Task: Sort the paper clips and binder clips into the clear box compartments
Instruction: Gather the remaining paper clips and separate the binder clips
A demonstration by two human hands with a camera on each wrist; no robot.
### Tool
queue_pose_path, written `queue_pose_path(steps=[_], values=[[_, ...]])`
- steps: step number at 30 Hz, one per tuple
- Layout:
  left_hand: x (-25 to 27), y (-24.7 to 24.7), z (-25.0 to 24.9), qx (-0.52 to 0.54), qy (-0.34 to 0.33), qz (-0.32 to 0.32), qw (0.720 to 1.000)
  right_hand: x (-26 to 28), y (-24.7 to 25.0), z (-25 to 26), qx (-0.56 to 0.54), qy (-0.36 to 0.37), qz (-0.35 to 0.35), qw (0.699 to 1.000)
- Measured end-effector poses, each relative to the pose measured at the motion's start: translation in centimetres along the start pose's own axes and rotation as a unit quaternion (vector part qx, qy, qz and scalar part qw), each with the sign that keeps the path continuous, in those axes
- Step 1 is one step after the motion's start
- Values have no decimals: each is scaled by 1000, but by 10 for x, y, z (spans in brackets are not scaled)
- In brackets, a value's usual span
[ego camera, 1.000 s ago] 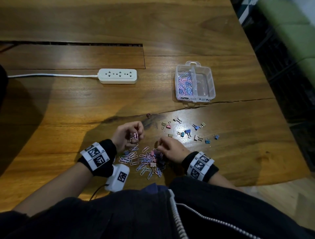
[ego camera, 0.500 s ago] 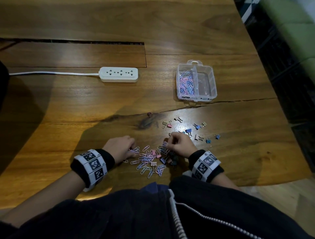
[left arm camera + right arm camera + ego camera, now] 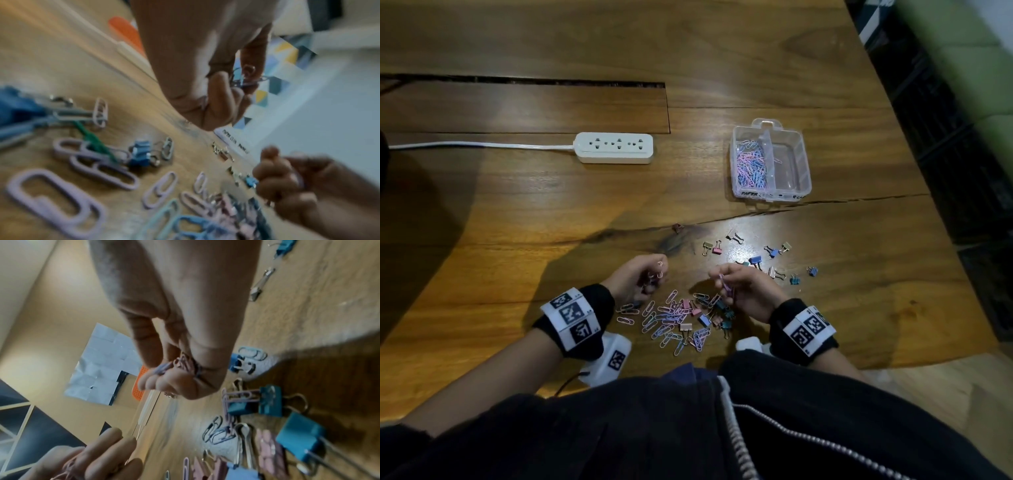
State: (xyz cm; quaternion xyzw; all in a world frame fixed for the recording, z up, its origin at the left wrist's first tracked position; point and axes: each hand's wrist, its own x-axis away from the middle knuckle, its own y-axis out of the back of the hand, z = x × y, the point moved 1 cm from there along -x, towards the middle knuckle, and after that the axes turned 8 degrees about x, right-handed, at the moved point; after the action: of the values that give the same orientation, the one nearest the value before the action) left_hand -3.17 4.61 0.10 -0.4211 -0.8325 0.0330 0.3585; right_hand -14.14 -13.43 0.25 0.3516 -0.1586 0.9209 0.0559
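A pile of pastel paper clips (image 3: 667,317) mixed with a few binder clips lies on the wooden table between my wrists. My left hand (image 3: 643,277) is raised just above the pile's left edge and holds a small bunch of paper clips (image 3: 244,78) in curled fingers. My right hand (image 3: 736,286) hovers over the pile's right side and pinches several pink and lilac paper clips (image 3: 180,365). Loose binder clips (image 3: 756,258) are scattered beyond my right hand. The clear box (image 3: 803,150) stands farther back; its left compartment is full of paper clips and its right one looks almost bare.
A white power strip (image 3: 614,147) with its cable lies at the back left. A long crack (image 3: 825,202) runs across the table just in front of the box. The table's right edge drops to a dark floor.
Both hands have lifted off the pile with paper clips in their fingers. Half a second ago they were pressed low on the table at the pile's edges.
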Motion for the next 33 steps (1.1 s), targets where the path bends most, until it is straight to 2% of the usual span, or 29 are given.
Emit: queue_pose_path(steps=[1,3,4,6,9,11,13,14,16,17,18,19,20,22,25,28,30,33], values=[[0,0,-2,65,-1,11,998,0,-1,-1,-19,-8,-1,1000],[-3,-1,-4,103,3,-1,995,-4,-2,-2,-17,-18,-27,999],[-4,-2,-5,91,10,-19,996,-5,-2,-3,13,-20,-51,998],[-6,-4,-5,31,32,-53,998,-7,-4,-5,143,6,-104,984],[-9,-4,-1,-136,63,-65,987,-10,-8,-11,383,57,-128,913],[-10,-5,2,-223,67,-66,970,-13,-10,-17,527,64,-114,840],[-11,-8,4,-354,48,-75,931,-15,-12,-19,600,66,-106,790],[-12,-10,6,-433,39,-83,896,-16,-14,-19,621,72,-106,773],[-12,-16,8,-579,29,-102,808,-17,-17,-18,663,86,-105,736],[-13,-18,9,-625,30,-107,773,-18,-19,-19,677,84,-102,724],[-14,-21,11,-648,34,-109,753,-19,-20,-19,685,79,-98,718],[-16,-23,12,-657,42,-108,745,-20,-21,-18,683,76,-93,720],[-16,-24,13,-657,44,-107,745,-21,-21,-18,666,75,-96,736],[-16,-28,15,-664,32,-104,740,-18,-20,-15,593,84,-124,791],[-15,-37,19,-695,7,-97,713,-14,-11,-11,417,70,-170,890],[-16,-40,23,-702,9,-94,706,-6,-1,-7,205,50,-142,967],[-16,-40,21,-699,11,-91,709,-2,6,-4,102,49,-111,987],[-16,-34,16,-681,16,-76,728,3,13,-2,33,43,-82,995]])
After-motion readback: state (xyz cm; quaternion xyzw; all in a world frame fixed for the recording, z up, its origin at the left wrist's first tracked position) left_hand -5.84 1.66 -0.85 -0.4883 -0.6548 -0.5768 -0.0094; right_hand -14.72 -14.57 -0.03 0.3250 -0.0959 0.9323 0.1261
